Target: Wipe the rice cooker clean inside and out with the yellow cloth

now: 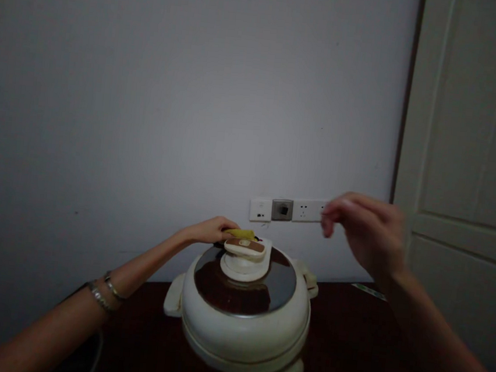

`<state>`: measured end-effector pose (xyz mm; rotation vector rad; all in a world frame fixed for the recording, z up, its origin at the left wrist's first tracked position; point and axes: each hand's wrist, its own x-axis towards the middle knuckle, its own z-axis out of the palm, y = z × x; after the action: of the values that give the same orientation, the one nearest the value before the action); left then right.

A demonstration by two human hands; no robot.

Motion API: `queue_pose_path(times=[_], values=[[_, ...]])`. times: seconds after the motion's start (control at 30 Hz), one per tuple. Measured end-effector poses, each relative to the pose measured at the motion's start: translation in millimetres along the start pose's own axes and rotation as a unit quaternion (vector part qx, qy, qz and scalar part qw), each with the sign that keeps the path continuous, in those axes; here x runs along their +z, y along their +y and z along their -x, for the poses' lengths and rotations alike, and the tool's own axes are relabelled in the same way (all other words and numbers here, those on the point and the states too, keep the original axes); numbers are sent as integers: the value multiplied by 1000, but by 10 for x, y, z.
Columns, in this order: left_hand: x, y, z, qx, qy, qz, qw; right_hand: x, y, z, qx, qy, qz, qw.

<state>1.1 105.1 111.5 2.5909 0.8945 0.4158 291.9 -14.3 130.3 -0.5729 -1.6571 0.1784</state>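
A cream electric cooker [243, 332] with a dark brown lid top and a cream knob handle [245, 250] stands on a dark table. My left hand [211, 230] reaches over the far side of the lid and grips a yellow cloth [240, 232] lying against the lid behind the knob. My right hand [364, 229] hovers in the air to the right of the cooker, in front of the wall sockets. Its fingers are curled loosely with the tips drawn together, and it is blurred. I see nothing in it.
A white socket strip with a grey switch [281, 210] is set in the grey wall behind the cooker. A cream door [468, 172] stands at the right. The dark red table [346, 347] carries a thin pale object [368, 290] near the door.
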Motion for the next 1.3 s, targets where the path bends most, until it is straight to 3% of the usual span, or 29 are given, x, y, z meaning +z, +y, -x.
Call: queue_pose_path(times=[0.13,0.27,0.37,0.47,0.6,0.7,0.9,1.03,1.17,1.3], values=[[-78,7,-60,6,46,50,998,483,500,-338,51,-126,38,990],[-160,147,-218,15,193,143,971,902,843,-545,106,-215,-51,969],[-153,278,-334,34,278,221,934,1058,896,-618,123,-191,-154,962],[-118,295,-376,19,307,230,923,1049,1003,-683,110,-148,-138,973],[-77,55,-297,-77,293,171,937,817,1311,-742,151,-146,62,976],[25,-201,-201,-150,220,106,958,662,1517,-710,150,-159,154,964],[399,-466,-47,-174,161,81,968,819,1726,-449,151,-296,176,927],[497,-519,-23,-170,150,78,971,904,1739,-310,137,-362,136,912],[507,-561,-56,-122,99,114,981,772,1639,-269,116,-390,114,906],[528,-592,-71,-114,101,143,978,614,1378,-199,96,-403,142,899]])
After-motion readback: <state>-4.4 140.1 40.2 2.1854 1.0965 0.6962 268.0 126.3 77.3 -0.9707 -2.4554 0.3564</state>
